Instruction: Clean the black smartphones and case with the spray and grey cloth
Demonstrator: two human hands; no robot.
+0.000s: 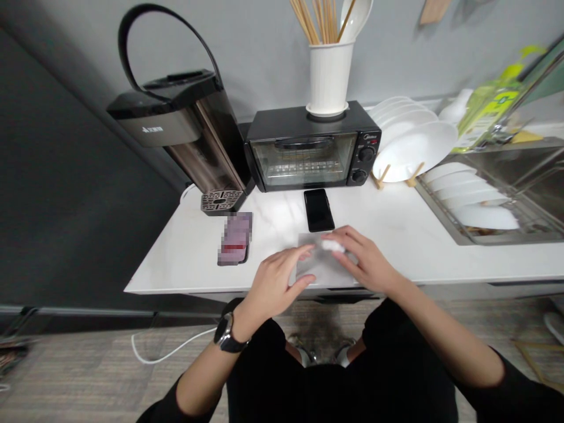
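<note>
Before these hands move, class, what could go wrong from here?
The thin sheet beneath the hands lies close to the counter's front edge, so a brushing wrist might drag it off.
The black phone lies just beyond the right hand; a forward reach could nudge it.
The white cup of sticks stands on the toaster oven, so bumping the oven might topple it.

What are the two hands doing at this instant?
Left hand: open, fingers curved, hovering by the clear sheet, contact cannot be told.
Right hand: holding a small white wad in its fingers.
</note>
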